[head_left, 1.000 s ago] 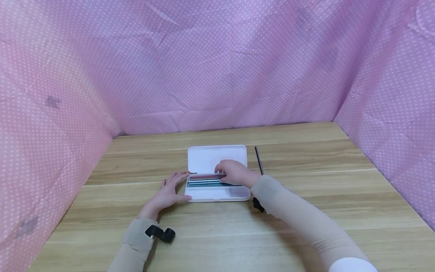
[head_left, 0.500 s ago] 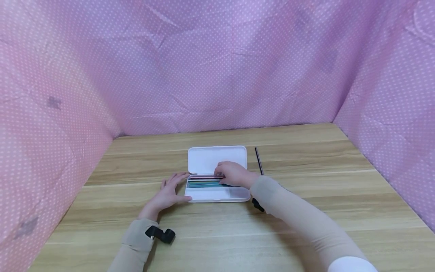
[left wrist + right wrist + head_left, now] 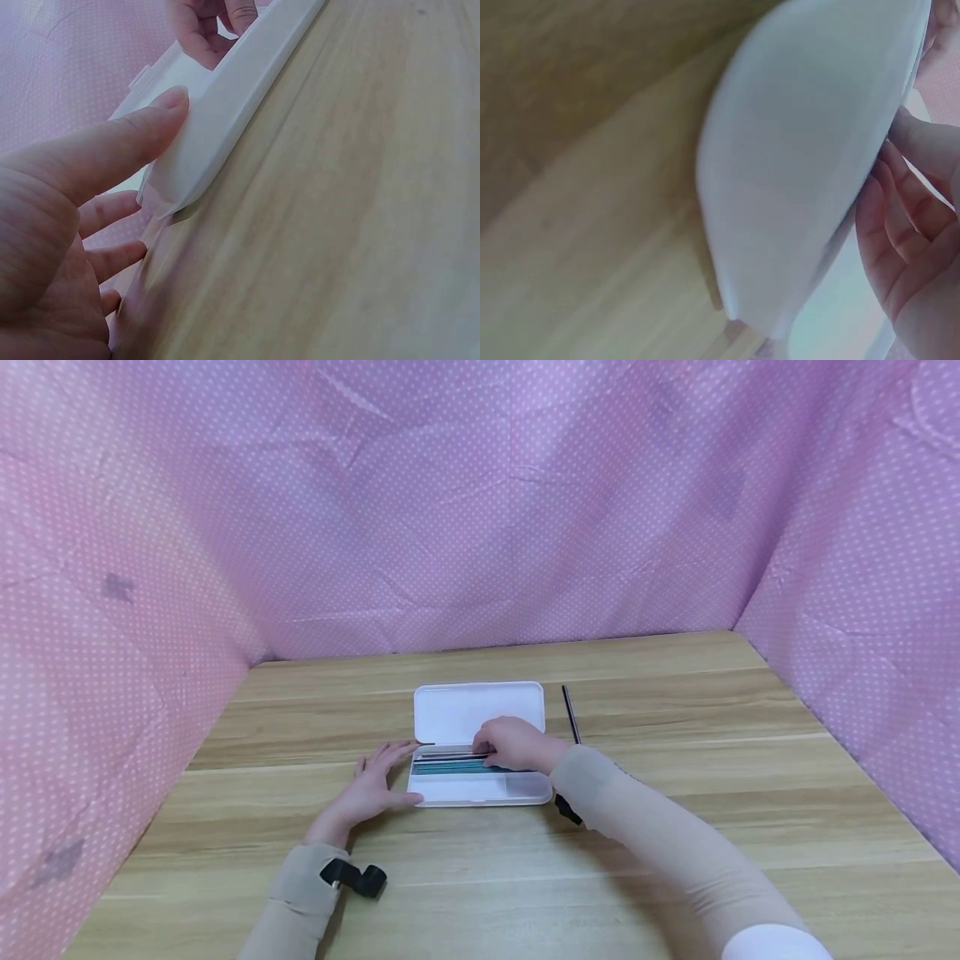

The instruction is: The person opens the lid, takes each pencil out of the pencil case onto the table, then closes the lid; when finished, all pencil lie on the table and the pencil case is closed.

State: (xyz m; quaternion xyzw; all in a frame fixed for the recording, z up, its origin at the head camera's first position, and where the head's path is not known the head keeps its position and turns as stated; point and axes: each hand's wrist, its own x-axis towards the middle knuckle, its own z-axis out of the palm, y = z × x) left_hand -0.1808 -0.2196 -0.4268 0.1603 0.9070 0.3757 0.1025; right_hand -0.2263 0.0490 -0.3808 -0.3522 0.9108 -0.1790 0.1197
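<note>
An open white pencil case (image 3: 461, 789) lies on the table with its lid (image 3: 450, 710) folded back. Several coloured pencils (image 3: 450, 768), mostly teal, lie lengthwise in its rear compartment. A dark pencil (image 3: 450, 757) runs across this row into the fingers of my right hand (image 3: 517, 743), which pinch it. Those fingers hide the right ends of the pencils. My left hand (image 3: 367, 789) rests spread at the left end of the case, its thumb (image 3: 150, 127) over the near corner and its fingers near the back corner.
Another dark pencil (image 3: 570, 710) lies on the wooden table (image 3: 675, 693) to the right of the lid, partly behind the right wrist. A pink dotted cloth (image 3: 480, 527) hangs around the back and sides. Each wrist wears a black camera mount (image 3: 356, 875).
The right fingers have shifted the pencils: a reddish one lay at the back of the row, and a dark one now lies across it. The left hand stays put.
</note>
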